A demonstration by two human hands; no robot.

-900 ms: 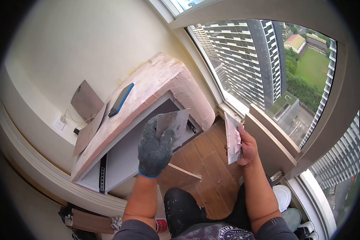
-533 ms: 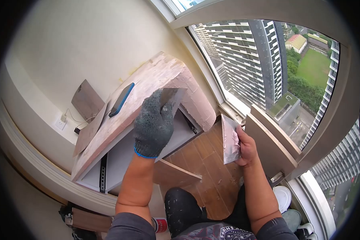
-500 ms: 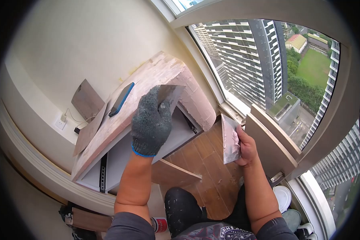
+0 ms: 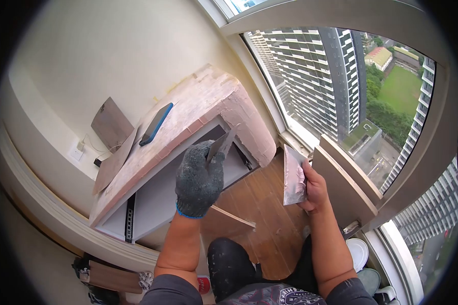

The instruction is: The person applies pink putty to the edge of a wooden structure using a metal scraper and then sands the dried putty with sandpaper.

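Note:
My left hand point(image 4: 198, 178), in a dark knit glove with a blue cuff, is closed around a thin metal putty knife point(image 4: 222, 145). Its blade points up and right, close to the front edge of a cabinet point(image 4: 249, 124) coated in pinkish filler. Bare and to the right, my right hand point(image 4: 314, 189) grips a flat metal plate point(image 4: 294, 175) that carries a smear of pink filler. Below the coated top, the cabinet's open front shows a pale interior with black drawer slides point(image 4: 130, 218).
A blue-edged phone point(image 4: 156, 123) lies on the cabinet top beside thin brown sheets point(image 4: 112, 124). Boards point(image 4: 343, 178) lean under the large window at right. A loose panel point(image 4: 229, 218) stands over the wood floor point(image 4: 269, 213). A white lid point(image 4: 358, 254) sits low right.
My left hand has moved down and slightly right with the putty knife, whose blade is now turned more edge-on. My right hand stays nearly still with the plate.

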